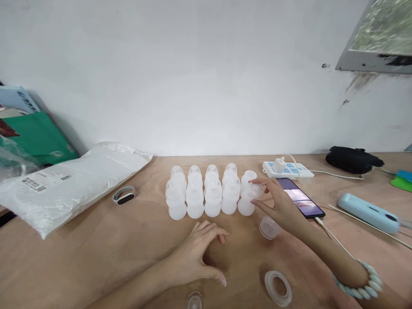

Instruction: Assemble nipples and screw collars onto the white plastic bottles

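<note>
Small white baby bottles [212,204] stand close together in two rows, most of them topped with clear domed caps. My right hand [272,199] is at the right end, its thumb and fingers around the top of the front baby bottle [246,207]. A clear piece shows between those fingers. Behind it, the back right bottle [250,175] has an open top. My left hand [201,253] rests near the table in front of the rows, thumb and fingers apart, holding nothing. A clear cap [269,227] lies below my right hand.
A translucent ring [278,288] and a small clear nipple-like piece [195,300] lie near the front edge. Right are a phone [301,197], a power strip [288,170], a blue case [368,212] and a black pouch [354,159]. Left are a wristband [124,195] and white package [74,180].
</note>
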`<state>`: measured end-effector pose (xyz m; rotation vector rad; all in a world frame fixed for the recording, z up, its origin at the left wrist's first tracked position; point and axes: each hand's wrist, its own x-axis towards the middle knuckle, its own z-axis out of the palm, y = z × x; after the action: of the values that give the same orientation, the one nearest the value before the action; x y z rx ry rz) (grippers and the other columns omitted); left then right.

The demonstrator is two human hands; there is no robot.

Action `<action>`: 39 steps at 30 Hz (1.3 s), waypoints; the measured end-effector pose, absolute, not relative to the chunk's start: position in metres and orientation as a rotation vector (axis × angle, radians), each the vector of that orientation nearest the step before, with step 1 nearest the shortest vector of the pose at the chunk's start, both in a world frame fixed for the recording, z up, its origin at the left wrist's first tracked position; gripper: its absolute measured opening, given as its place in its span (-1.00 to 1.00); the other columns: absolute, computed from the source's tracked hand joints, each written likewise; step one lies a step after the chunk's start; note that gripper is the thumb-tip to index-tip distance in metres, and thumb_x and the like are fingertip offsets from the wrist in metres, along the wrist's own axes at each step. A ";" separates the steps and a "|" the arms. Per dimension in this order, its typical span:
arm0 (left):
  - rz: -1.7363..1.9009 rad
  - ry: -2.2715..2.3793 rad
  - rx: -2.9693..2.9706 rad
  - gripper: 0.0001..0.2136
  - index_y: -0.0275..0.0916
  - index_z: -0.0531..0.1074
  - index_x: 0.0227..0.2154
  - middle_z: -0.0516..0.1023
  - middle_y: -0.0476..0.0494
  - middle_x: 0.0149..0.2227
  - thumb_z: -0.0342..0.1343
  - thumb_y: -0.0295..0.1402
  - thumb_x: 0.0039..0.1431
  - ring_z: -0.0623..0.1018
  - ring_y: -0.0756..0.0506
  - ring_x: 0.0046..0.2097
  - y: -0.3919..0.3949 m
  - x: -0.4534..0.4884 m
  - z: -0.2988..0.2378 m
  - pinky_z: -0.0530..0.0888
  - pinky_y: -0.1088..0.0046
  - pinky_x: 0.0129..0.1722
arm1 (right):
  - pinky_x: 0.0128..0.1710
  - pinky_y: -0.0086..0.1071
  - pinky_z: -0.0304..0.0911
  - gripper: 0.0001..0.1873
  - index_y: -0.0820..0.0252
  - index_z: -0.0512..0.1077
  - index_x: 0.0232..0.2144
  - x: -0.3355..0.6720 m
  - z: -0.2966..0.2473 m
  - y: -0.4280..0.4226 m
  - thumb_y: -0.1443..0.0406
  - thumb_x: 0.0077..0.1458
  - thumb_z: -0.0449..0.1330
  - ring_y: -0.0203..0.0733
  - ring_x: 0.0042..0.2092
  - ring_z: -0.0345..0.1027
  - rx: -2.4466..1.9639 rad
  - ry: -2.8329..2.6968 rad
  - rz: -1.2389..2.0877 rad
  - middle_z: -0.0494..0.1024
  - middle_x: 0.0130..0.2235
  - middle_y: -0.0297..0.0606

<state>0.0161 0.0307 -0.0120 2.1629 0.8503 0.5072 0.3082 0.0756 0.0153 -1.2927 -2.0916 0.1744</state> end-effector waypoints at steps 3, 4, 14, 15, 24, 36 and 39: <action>0.501 0.845 2.166 -0.40 -0.12 0.37 0.02 0.50 -0.13 -0.04 0.43 -0.04 -0.04 0.43 -0.27 0.00 0.031 0.016 -0.012 0.31 0.12 0.07 | -0.07 -0.06 0.33 -0.61 0.04 0.26 0.06 0.308 0.014 0.075 0.15 0.23 0.20 0.03 -0.07 0.40 -1.316 -2.075 0.198 0.48 0.01 -0.13; 0.498 0.844 2.166 -0.41 -0.12 0.37 0.02 0.50 -0.14 -0.04 0.43 -0.04 -0.03 0.43 -0.27 0.00 0.031 0.016 -0.012 0.31 0.13 0.07 | -0.10 -0.08 0.33 -0.61 0.05 0.26 0.04 0.308 0.016 0.074 0.15 0.21 0.22 0.02 -0.10 0.41 -1.318 -2.079 0.217 0.50 -0.04 -0.16; 0.556 0.841 2.093 -0.36 -0.08 0.28 0.14 0.44 -0.17 0.03 0.40 -0.09 0.05 0.41 -0.28 0.04 0.027 0.015 -0.010 0.33 0.10 0.11 | -0.25 -0.24 0.39 -0.68 0.08 0.31 -0.19 0.271 0.026 0.041 0.19 0.05 0.32 -0.08 -0.18 0.44 -1.144 -2.002 0.726 0.52 -0.19 -0.23; 0.570 0.839 2.074 -0.34 -0.08 0.27 0.15 0.44 -0.18 0.05 0.40 -0.08 0.05 0.41 -0.29 0.06 0.027 0.015 -0.010 0.33 0.10 0.12 | -0.25 -0.25 0.40 -0.65 0.08 0.29 -0.22 0.264 0.022 0.038 0.16 0.03 0.35 -0.08 -0.18 0.44 -1.092 -1.953 0.778 0.52 -0.20 -0.24; 0.705 0.919 1.874 -0.54 -0.13 0.38 0.08 0.51 -0.17 0.05 0.30 -0.20 0.14 0.46 -0.28 0.04 0.028 0.015 -0.015 0.38 0.14 0.08 | -0.07 -0.17 0.45 -0.53 0.07 0.31 -0.22 0.244 0.001 0.030 -0.03 0.02 0.40 -0.08 -0.09 0.48 -0.909 -1.688 1.138 0.55 -0.17 -0.24; 0.639 0.839 1.544 -0.58 -0.29 0.47 -0.27 0.43 -0.01 -0.40 0.27 0.01 0.04 0.36 -0.03 -0.40 0.031 0.015 -0.009 0.27 0.51 -0.44 | -0.20 -0.27 0.41 -0.62 0.08 0.34 -0.02 0.253 -0.001 0.034 0.09 0.18 0.27 -0.15 -0.19 0.43 -1.010 -1.779 0.984 0.51 -0.18 -0.24; 0.595 0.880 1.631 -0.63 -0.27 0.49 -0.28 0.44 -0.02 -0.38 0.27 -0.04 0.03 0.34 -0.02 -0.40 0.029 0.015 -0.009 0.25 0.52 -0.47 | -0.35 -0.33 0.34 -0.74 0.10 0.38 -0.18 0.253 0.003 0.033 0.06 0.23 0.20 -0.19 -0.34 0.38 -1.114 -1.887 0.957 0.48 -0.39 -0.35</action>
<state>0.0149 0.0295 -0.0089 1.6314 0.8804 0.5953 0.2535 0.0326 0.0031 -1.1141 -1.8867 0.9570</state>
